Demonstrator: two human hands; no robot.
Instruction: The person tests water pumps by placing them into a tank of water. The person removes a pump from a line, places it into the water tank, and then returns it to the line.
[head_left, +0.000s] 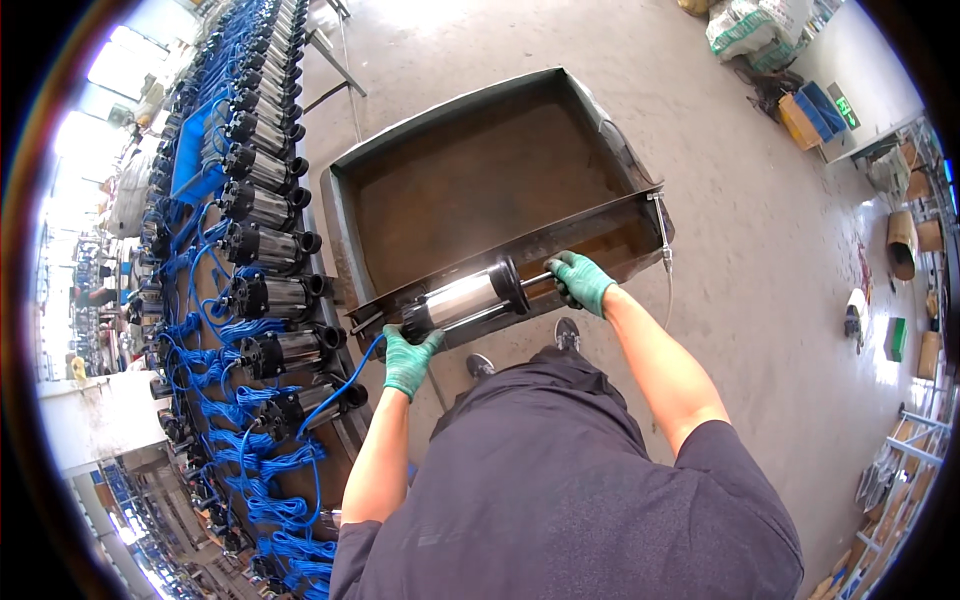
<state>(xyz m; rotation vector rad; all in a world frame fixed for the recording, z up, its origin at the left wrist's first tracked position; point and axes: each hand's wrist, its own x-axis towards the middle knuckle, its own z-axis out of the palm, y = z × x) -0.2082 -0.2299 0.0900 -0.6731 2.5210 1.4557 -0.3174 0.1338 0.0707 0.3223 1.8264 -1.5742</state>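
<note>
A cylindrical pump (466, 298) with a shiny steel body and black end caps lies across the near rim of a large rusty metal tank (470, 190). My left hand (408, 360), in a green glove, grips its left black end, where a blue cable (340, 390) runs off. My right hand (580, 281), also gloved in green, holds the pump's right end at the tank's rim. Brownish water fills the tank.
A long bench on the left carries a row of several like pumps (270, 210) with coiled blue cables (270, 470). A thin hose (666, 270) hangs at the tank's right corner. Boxes and sacks (790, 60) stand at the far right on the concrete floor.
</note>
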